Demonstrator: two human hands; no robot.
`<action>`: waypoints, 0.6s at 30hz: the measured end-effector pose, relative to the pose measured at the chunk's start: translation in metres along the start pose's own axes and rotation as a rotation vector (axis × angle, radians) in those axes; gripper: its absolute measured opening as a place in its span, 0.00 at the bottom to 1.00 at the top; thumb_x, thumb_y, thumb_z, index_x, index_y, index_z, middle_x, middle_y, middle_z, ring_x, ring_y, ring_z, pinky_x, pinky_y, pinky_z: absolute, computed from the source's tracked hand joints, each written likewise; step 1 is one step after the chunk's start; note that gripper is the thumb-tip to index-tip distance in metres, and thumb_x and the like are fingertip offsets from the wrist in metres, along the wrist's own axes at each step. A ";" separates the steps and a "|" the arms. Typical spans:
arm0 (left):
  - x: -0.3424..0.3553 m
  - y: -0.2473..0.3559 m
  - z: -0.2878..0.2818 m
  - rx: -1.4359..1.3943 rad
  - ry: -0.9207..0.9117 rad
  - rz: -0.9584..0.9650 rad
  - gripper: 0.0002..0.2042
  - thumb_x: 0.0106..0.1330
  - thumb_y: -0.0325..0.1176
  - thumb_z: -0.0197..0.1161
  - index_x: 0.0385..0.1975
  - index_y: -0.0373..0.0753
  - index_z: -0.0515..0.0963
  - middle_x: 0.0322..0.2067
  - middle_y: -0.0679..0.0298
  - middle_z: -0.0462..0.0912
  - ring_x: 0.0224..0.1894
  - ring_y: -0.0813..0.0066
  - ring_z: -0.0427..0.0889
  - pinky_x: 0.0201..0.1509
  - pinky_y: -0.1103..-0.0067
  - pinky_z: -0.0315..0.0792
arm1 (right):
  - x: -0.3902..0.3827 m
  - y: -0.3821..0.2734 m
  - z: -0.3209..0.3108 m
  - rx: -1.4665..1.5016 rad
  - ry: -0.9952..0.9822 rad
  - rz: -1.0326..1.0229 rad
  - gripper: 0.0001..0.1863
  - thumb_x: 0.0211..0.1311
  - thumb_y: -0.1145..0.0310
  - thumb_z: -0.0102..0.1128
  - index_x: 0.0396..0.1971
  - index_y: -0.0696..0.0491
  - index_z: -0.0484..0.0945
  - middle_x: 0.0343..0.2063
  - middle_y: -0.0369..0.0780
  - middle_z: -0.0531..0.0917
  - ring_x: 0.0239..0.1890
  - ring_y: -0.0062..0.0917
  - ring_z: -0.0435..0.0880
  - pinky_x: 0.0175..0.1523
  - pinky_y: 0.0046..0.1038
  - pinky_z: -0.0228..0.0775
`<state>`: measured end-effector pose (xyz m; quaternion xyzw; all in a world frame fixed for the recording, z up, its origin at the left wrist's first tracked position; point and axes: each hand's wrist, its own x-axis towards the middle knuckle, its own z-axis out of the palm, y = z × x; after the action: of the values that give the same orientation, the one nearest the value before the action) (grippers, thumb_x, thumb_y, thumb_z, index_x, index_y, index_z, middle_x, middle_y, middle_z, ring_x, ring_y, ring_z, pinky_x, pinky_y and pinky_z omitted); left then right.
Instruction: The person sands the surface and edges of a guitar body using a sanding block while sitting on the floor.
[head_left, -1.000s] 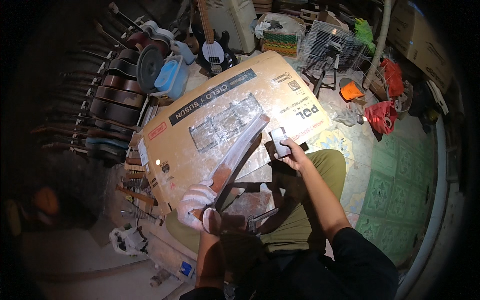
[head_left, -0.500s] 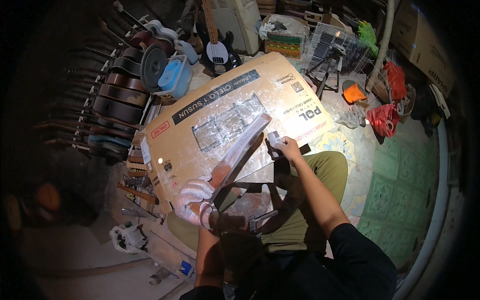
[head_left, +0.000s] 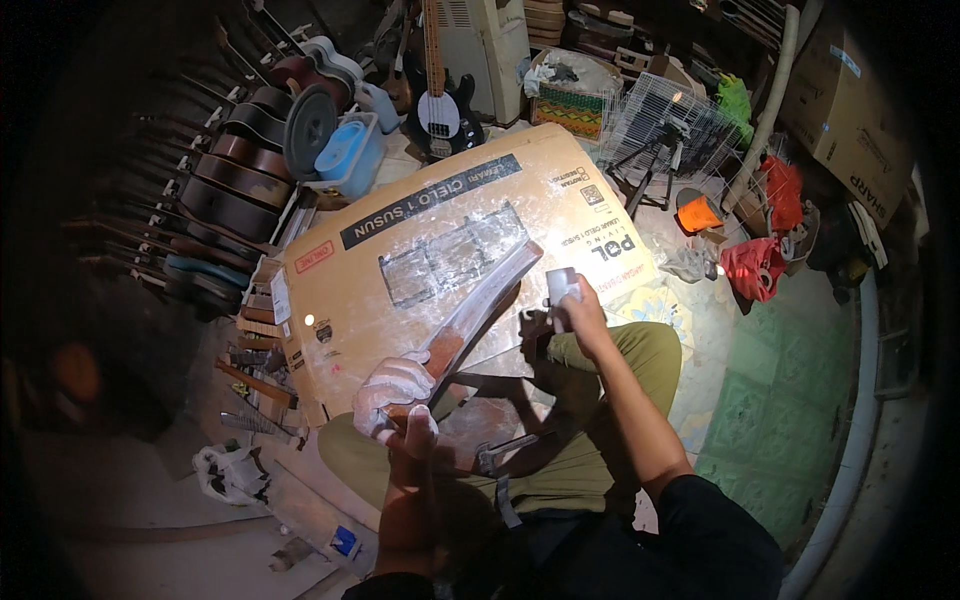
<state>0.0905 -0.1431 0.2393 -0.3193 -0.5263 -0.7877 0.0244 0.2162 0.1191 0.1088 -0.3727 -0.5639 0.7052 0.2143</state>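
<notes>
A long, slightly curved wooden piece (head_left: 488, 296), reddish-brown and coated with pale dust, slants up and to the right over the cardboard. My left hand (head_left: 396, 388), in a dusty white glove, is closed round its near end. The bare fingers of my right hand (head_left: 584, 312) grip a small grey-white block (head_left: 563, 284), apart from the wood and just right of its far end. What the block is made of cannot be made out. Between my legs lies a metal clamp-like tool (head_left: 505, 450), partly in shadow.
A flat cardboard sheet (head_left: 350, 290), streaked with white dust, covers the floor ahead. Guitars (head_left: 235, 175) stand in a row at the left, near a blue tub (head_left: 350, 150). A black bass guitar (head_left: 440, 115), a wire cage (head_left: 650, 110) and red bags (head_left: 755, 265) lie beyond.
My right hand has turned the block, so its pale face shows more upward. The far end of the wooden piece sits a little lower in view. The whole view has shifted slightly.
</notes>
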 end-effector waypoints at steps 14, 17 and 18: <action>0.009 -0.023 -0.002 -0.160 -0.180 0.304 0.16 0.50 0.30 0.65 0.37 0.32 0.71 0.33 0.51 0.78 0.34 0.55 0.81 0.45 0.56 0.80 | -0.023 -0.046 0.054 -0.821 0.025 -0.835 0.30 0.45 0.82 0.65 0.54 0.53 0.81 0.48 0.46 0.82 0.49 0.42 0.78 0.57 0.38 0.70; -0.007 -0.037 -0.016 -0.095 -0.060 0.322 0.19 0.48 0.30 0.64 0.41 0.31 0.72 0.36 0.49 0.80 0.35 0.53 0.83 0.46 0.56 0.81 | -0.078 -0.070 0.100 -0.781 -0.097 -1.081 0.29 0.41 0.86 0.63 0.50 0.55 0.83 0.34 0.42 0.86 0.36 0.37 0.83 0.45 0.37 0.71; -0.015 -0.038 -0.019 -0.083 -0.001 0.318 0.19 0.48 0.30 0.64 0.42 0.31 0.73 0.37 0.49 0.81 0.35 0.53 0.83 0.46 0.56 0.81 | -0.068 -0.063 0.087 -0.828 -0.113 -1.008 0.29 0.42 0.86 0.62 0.50 0.54 0.83 0.36 0.43 0.86 0.38 0.37 0.83 0.46 0.37 0.71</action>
<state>0.0792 -0.1466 0.1954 -0.3996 -0.4362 -0.7948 0.1354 0.1844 0.0319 0.1958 -0.0766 -0.9047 0.2615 0.3274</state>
